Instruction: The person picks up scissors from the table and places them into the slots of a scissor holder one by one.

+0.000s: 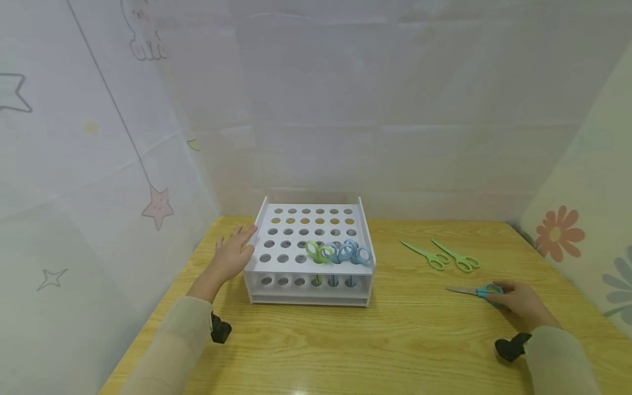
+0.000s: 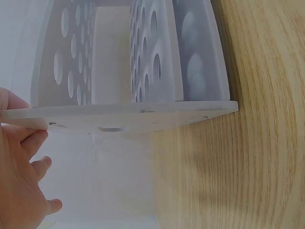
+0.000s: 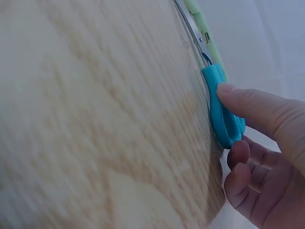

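My left hand (image 1: 230,257) grips the left side panel of a white rack (image 1: 310,267) with rows of round holes. In the left wrist view the thumb lies on one face of the panel (image 2: 124,112), and the fingers are on the other. At the right, my right hand (image 1: 522,302) pinches the handle of turquoise scissors (image 1: 483,291); their metal blades point left, low over the table. Thumb and fingertips meet at the turquoise handle (image 3: 219,112) in the right wrist view. Green scissors (image 1: 319,253) and two light-blue pairs (image 1: 356,251) stand handles-up in the rack's front right holes.
Two pairs of light-green scissors (image 1: 425,254) (image 1: 456,255) lie on the wooden table (image 1: 306,345) to the right of the rack, behind my right hand. Printed white sheets (image 1: 395,137) hang at the back and both sides.
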Motion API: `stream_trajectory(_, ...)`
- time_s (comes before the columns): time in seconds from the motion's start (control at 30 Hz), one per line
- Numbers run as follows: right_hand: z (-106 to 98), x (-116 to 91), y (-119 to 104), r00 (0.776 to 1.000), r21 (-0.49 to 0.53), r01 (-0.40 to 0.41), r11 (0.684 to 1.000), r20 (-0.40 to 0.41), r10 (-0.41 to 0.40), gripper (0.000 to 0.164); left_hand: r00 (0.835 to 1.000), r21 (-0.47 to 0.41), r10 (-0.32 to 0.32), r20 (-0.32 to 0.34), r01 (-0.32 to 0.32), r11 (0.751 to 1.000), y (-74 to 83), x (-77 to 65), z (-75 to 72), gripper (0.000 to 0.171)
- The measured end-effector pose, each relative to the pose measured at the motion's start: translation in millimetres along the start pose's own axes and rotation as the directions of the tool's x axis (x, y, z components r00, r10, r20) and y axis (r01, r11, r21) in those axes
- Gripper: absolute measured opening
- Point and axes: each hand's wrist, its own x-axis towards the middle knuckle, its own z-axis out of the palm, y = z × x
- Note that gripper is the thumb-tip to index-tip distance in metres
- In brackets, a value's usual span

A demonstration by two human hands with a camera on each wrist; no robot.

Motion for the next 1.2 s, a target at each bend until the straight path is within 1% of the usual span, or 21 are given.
stream_trajectory(0.17,-0.5,-2.9,-0.8,1.0,0.052,-0.002,0.999,-0.025,0.003,0.07,1.0,-0.008,0.001,-0.004,-0.001,1.0,-0.4,0.2,0.5,0.053)
stream_trajectory(0.27,-0.2,-3.8,0.3,1.0,0.049,-0.01,0.999,-0.023,0.011,0.072,1.0,-0.007,0.004,-0.003,-0.004,1.0,-1.3,0.2,1.2,0.053)
stream_trajectory(0.4,-0.1,-2.5,1.6,1.0,0.015,-0.02,1.0,-0.021,0.02,0.073,1.0,-0.005,0.008,-0.004,-0.008,1.0,-2.7,0.5,2.4,0.053)
stream_trajectory(0.5,-0.5,-1.0,2.3,0.999,0.02,-0.041,0.999,-0.012,0.041,0.067,1.0,-0.005,0.008,-0.005,-0.008,1.0,-3.2,0.8,2.8,0.053)
stream_trajectory(0.6,-0.8,-1.0,1.7,0.998,0.057,-0.069,0.996,0.003,0.068,0.06,1.0,-0.004,0.008,-0.005,-0.008,1.0,-3.6,1.3,3.0,0.053)
stream_trajectory(0.67,-0.9,-2.2,-0.2,0.996,0.091,-0.088,0.992,0.012,0.087,0.061,1.0,-0.006,0.008,-0.004,-0.008,1.0,-3.6,1.4,2.8,0.053)
stream_trajectory(0.77,-1.8,-3.4,-3.8,0.995,0.118,-0.101,0.988,-0.002,0.102,0.063,1.0,-0.008,0.012,-0.009,-0.012,1.0,-3.5,1.4,2.8,0.053)
stream_trajectory(0.83,-2.2,-3.8,-5.8,0.994,0.149,-0.103,0.983,-0.008,0.106,0.061,1.0,-0.009,0.013,-0.009,-0.013,1.0,-3.3,1.2,2.6,0.053)
stream_trajectory(0.93,-2.5,-3.1,-6.1,0.995,0.184,-0.091,0.979,-0.025,0.097,0.051,1.0,-0.007,0.009,-0.007,-0.009,1.0,-3.4,1.2,2.4,0.053)
stream_trajectory(1.07,-4.8,-1.5,-6.6,0.994,0.202,-0.082,0.976,-0.051,0.094,0.05,1.0,-0.002,0.003,-0.003,-0.003,1.0,-3.0,1.1,2.0,0.053)
stream_trajectory(1.2,-7.0,-0.1,-11.1,0.992,0.231,-0.087,0.969,-0.068,0.106,0.043,1.0,-0.002,0.003,-0.003,-0.003,1.0,-2.6,1.0,1.7,0.053)
